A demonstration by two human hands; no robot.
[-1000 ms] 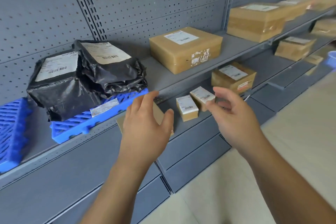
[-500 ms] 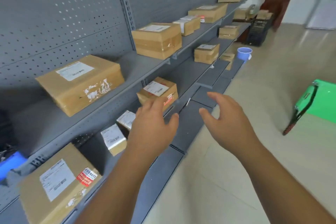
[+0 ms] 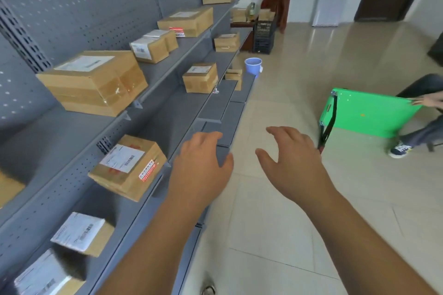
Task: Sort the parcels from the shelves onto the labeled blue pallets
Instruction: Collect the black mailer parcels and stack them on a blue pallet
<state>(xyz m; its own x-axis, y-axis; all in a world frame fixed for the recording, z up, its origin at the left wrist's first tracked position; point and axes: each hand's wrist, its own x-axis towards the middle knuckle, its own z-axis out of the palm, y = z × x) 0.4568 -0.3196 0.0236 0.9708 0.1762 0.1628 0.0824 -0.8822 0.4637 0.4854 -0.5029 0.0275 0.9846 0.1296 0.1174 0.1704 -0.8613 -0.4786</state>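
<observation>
Grey perforated shelving (image 3: 60, 132) runs down the left side of a tiled room, and most of the work looks unfinished. Cardboard parcels sit on every level. A large taped box (image 3: 93, 81) is on the upper shelf, with a pair of smaller boxes (image 3: 153, 45) and more cartons behind it. A labelled box (image 3: 129, 167) with a red sticker sits on the middle shelf. Two white-labelled parcels (image 3: 81, 235) lie lower down, near the bottom left corner.

The left hand (image 3: 201, 167) hovers just beside the labelled box without touching it. The right hand (image 3: 292, 158) hangs over the floor (image 3: 275, 235), well apart from any parcel. Each grip is released, with fingers loosely spread and nothing held, so I judge this a moment between picks.

No blue pallets are in view, so how many parcels are already sorted cannot be told.

Motion blur smears the nearest parcels, and none of the address labels can be read. The lowest parcel is cut off by the frame edge. A blue bucket (image 3: 253, 66) stands at the foot of the shelving. At the right, a seated person (image 3: 422, 122) cropped by the edge touches a green board (image 3: 369, 115) whose purpose is unclear.
</observation>
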